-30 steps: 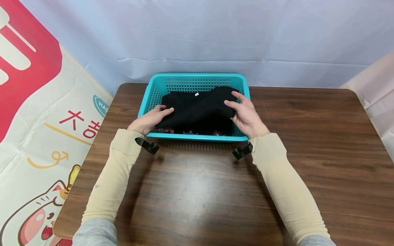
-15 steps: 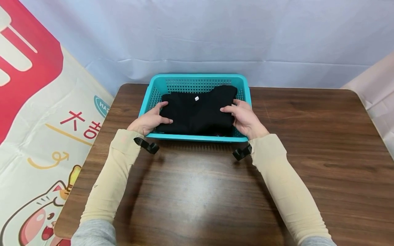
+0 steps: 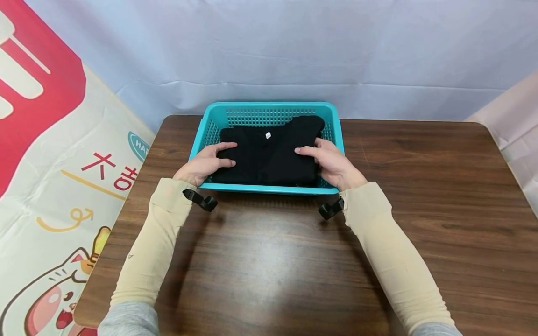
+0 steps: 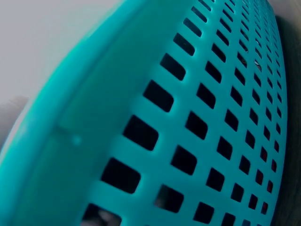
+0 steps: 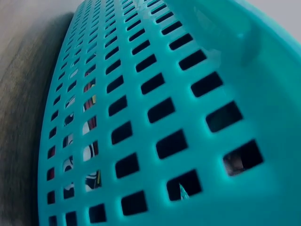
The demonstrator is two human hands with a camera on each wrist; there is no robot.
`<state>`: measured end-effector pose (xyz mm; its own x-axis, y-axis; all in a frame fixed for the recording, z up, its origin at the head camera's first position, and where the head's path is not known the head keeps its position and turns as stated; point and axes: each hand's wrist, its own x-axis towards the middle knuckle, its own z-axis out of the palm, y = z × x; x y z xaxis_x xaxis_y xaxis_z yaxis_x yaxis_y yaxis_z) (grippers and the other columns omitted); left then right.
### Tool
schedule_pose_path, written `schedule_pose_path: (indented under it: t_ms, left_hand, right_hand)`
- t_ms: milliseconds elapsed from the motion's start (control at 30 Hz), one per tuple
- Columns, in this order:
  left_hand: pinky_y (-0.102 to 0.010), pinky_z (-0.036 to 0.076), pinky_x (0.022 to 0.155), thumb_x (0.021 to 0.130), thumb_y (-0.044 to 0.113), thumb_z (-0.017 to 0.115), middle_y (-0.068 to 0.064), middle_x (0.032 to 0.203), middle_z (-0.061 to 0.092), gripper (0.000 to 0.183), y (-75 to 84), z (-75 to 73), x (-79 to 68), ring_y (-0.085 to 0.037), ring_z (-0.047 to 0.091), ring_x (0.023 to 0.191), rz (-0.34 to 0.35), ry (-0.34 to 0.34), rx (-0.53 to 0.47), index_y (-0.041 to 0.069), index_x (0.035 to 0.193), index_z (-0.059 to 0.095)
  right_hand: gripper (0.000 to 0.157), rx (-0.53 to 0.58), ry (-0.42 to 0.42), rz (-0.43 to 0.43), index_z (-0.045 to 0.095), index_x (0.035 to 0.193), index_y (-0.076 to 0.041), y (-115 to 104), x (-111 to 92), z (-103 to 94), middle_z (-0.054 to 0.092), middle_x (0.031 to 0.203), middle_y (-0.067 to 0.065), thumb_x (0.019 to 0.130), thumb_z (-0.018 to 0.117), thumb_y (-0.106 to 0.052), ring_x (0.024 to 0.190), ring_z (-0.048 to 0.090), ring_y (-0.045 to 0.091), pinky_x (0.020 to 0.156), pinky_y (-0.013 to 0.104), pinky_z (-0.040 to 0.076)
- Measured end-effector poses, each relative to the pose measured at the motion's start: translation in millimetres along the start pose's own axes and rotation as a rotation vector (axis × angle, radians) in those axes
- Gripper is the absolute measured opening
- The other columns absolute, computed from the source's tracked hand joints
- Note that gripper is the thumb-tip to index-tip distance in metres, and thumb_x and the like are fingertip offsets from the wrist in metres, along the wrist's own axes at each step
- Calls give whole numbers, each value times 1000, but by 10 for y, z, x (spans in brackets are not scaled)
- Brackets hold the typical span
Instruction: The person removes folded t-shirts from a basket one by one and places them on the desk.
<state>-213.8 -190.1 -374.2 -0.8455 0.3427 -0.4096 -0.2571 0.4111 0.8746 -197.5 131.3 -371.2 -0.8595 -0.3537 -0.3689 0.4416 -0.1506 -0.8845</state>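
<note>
A folded black shirt (image 3: pixel 269 161) with a small white neck label lies in the turquoise plastic basket (image 3: pixel 269 189). My left hand (image 3: pixel 206 163) reaches over the basket's left side, its straight thumb and index finger apart and resting on top of the shirt. At the right end, my right hand (image 3: pixel 334 163) holds the shirt's edge, thumb on top and the other fingers tucked down beside it, partly hidden. Both wrist views look at the basket's perforated front wall (image 4: pixel 188 122), which hides most of the hands. Coloured printed items show through the holes in the right wrist view.
The basket stands at the back edge of a brown wooden table (image 3: pixel 269 261), before a pale curtain (image 3: pixel 273 51). A printed banner (image 3: pixel 105 172) hangs at the left. Dark wrist-camera mounts (image 3: pixel 329 208) hang close in front of the basket.
The front part of the shirt has been lowered flat into the basket, covering the coloured print at the front. My right thumb has shifted left over the cloth; the left index finger now lies on top.
</note>
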Motion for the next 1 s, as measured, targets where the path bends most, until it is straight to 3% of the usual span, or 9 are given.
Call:
schedule_pose_path:
  t_ms: [167,300,433,500,567,700,833,900,1000]
  left_hand:
    - [-49,21,119,96,21,59,-1,162,8,55,25,38,-4,-23,14,149,-10,44,22,22,147,39]
    - [-48,20,119,96,21,59,0,163,4,58,51,71,-8,-25,11,150,-25,90,-47,23,149,34]
    - [-44,34,112,97,19,57,-6,160,19,72,79,95,-1,-27,37,138,-83,135,-196,24,155,15]
    - [-39,45,102,96,21,58,-9,148,41,75,86,105,13,-23,55,119,-122,152,-280,23,155,11]
    - [-33,52,90,95,23,60,-6,129,58,67,89,111,23,-17,64,100,-146,161,-367,18,151,23]
    - [-30,57,73,93,26,65,1,93,70,41,81,110,38,-13,70,79,-169,127,-472,12,128,47]
    - [-31,53,82,90,38,67,-1,102,69,49,79,116,53,-15,68,89,-191,93,-360,12,127,50]
    - [-32,48,92,88,43,67,-3,119,63,66,79,121,56,-17,62,104,-202,86,-290,11,140,40]
    - [-36,40,102,89,45,65,-7,145,40,86,80,124,53,-21,46,123,-213,79,-216,12,153,19]
  right_hand:
    - [52,-87,1,9,38,139,-10,3,3,7,61,120,2,94,62,-15,95,67,11,81,29,56]
    - [58,-135,-8,-8,32,145,-13,1,12,26,56,129,5,94,60,-14,96,67,11,81,28,56]
    - [57,-148,-5,-18,32,145,-15,6,22,34,55,132,8,94,59,-13,95,68,12,81,30,56]
    - [57,-157,-4,-13,32,144,-16,8,19,33,56,130,7,94,60,-13,94,68,12,81,30,56]
    - [57,-163,-5,-10,33,143,-16,7,15,31,57,128,6,93,61,-14,94,68,13,81,30,56]
    - [56,-174,-8,-10,34,142,-17,11,9,20,59,125,5,93,62,-15,92,69,13,80,31,56]
    - [54,-177,-11,-14,35,141,-17,13,14,18,59,125,5,93,61,-14,92,69,13,80,31,56]
    - [53,-182,-12,-14,36,140,-17,14,19,21,59,125,6,93,61,-14,93,68,14,80,31,56]
    - [53,-190,-12,-14,37,139,-16,13,22,23,60,125,5,93,62,-17,94,68,14,82,31,55]
